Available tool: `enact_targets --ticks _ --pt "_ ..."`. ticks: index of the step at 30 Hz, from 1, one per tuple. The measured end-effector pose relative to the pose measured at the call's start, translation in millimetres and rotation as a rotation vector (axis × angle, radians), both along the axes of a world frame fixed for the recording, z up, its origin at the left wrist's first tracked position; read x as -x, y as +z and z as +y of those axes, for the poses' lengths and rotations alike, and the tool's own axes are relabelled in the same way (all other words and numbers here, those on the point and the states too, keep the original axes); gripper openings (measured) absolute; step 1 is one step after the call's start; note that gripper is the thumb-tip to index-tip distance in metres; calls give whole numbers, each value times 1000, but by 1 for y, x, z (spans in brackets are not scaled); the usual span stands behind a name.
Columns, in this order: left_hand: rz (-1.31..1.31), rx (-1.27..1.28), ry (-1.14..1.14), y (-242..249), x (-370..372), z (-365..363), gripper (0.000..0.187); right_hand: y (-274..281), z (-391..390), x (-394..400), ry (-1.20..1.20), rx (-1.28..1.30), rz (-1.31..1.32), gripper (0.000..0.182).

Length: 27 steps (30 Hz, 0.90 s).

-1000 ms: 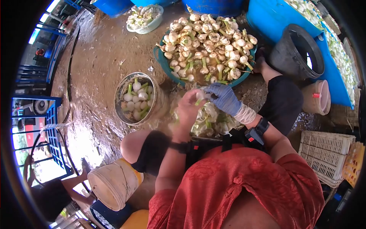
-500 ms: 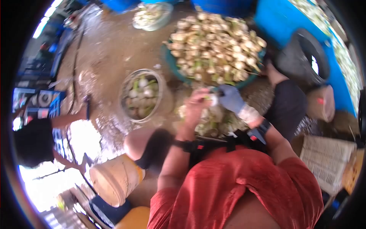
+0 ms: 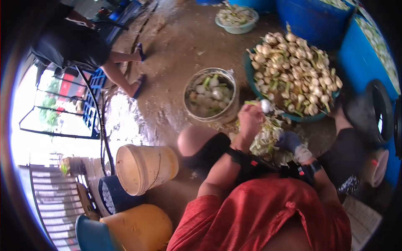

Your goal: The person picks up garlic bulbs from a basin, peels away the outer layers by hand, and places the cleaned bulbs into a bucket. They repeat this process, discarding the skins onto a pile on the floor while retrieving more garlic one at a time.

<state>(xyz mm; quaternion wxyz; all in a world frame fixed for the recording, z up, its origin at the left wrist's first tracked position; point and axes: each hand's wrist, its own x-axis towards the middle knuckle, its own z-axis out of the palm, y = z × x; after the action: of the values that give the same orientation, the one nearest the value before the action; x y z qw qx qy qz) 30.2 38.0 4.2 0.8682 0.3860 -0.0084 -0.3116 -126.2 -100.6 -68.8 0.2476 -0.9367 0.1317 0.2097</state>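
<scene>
My left hand (image 3: 250, 120), bare, is closed on a white peeled onion (image 3: 265, 106) with a short green stem, above the ground beside the big basin. My right hand (image 3: 289, 143), in a grey-blue glove, is lower and apart from the onion, over a heap of peelings (image 3: 268, 139). Its fingers look curled; what they hold, if anything, is hidden. In front stands a teal basin (image 3: 250, 79) piled with brown-skinned onions (image 3: 293, 71) with stems. To its left, a clear bucket (image 3: 187, 98) holds peeled white onions (image 3: 212, 95).
A person in dark clothes (image 3: 71, 48) is at the upper left. Nearer are a cream bucket (image 3: 161, 167), a yellow container (image 3: 140, 226) and a white crate (image 3: 362, 219). Blue tubs (image 3: 312, 21), a small basin (image 3: 236, 29) and a black tub (image 3: 368, 113) stand beyond.
My right hand has moved down and away from the onion, which stays in my left hand. The view has swung left, showing more of the other person and the buckets.
</scene>
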Motion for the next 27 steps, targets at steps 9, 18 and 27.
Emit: enact_targets --ticks 9,18,27 --pt "244 53 293 -8 -38 25 6 20 0 -2 -43 -245 -317 21" --pt "39 -280 -48 6 4 -14 9 23 -97 -62 -381 321 17 20" --pt "-45 -407 -228 -1 11 -29 13 -78 -128 -69 -238 74 -201 23"
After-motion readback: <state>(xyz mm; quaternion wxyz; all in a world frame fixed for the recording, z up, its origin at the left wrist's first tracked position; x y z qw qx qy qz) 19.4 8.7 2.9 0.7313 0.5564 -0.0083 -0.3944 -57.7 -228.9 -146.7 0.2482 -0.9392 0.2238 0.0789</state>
